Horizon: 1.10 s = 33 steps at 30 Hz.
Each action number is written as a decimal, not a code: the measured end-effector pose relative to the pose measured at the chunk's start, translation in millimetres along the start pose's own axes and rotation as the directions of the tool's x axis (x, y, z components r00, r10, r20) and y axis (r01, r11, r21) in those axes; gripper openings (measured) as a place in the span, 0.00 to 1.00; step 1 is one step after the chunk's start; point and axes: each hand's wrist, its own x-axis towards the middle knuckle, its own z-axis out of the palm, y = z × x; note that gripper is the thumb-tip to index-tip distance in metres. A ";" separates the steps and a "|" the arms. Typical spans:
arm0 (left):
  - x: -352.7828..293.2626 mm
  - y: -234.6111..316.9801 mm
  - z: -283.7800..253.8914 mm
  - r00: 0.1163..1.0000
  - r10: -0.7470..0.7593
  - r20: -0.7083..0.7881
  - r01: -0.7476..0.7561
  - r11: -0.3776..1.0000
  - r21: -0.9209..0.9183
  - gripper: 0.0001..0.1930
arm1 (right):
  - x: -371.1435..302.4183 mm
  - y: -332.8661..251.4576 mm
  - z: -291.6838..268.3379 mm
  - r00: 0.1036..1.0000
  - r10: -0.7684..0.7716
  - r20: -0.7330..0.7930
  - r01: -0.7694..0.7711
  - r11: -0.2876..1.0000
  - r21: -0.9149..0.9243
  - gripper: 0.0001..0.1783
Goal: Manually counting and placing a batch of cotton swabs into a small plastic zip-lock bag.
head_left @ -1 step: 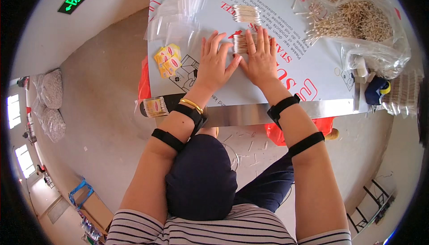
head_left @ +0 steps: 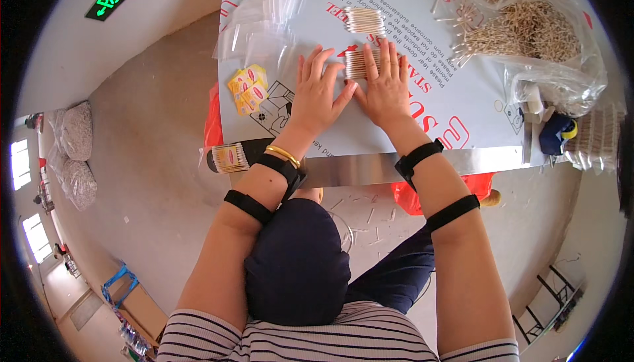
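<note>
Cotton swabs with wooden sticks lie side by side in a flat row (head_left: 354,65) on the sheet-covered table. My right hand (head_left: 387,91) rests over the right part of this row, fingers stretched out and slightly spread. Just left of it, my left hand (head_left: 315,98) is flat with its fingers apart and the fingertips near the row's left end. The two thumbs almost meet below the swabs. Beyond my hands lies a second row of cotton swabs (head_left: 364,21), untouched. How far the nearer row runs under my right fingers is hidden.
Clear plastic bags (head_left: 261,29) and yellow cards (head_left: 248,89) lie to the left. A filled swab pack (head_left: 230,158) sits at the table's near left edge. An open plastic bag of loose swabs (head_left: 538,29) spills at the far right, above a dark blue and yellow object (head_left: 558,133).
</note>
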 end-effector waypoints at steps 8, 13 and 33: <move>1.0 0.4 0.6 1.000 0.001 -0.013 -0.001 1.000 0.013 0.20 | 0.0 0.3 1.9 1.000 -0.001 -0.012 0.001 1.000 0.009 0.47; 0.9 -0.4 -0.1 1.000 0.000 -0.031 0.000 1.000 -0.013 0.20 | 0.0 -0.1 2.6 1.000 -0.001 -0.014 0.001 1.000 0.014 0.47; 1.0 -0.2 -2.0 0.999 0.042 -0.035 -0.043 0.999 -0.020 0.19 | 0.6 1.8 5.1 0.999 -0.002 -0.052 0.004 0.999 0.048 0.47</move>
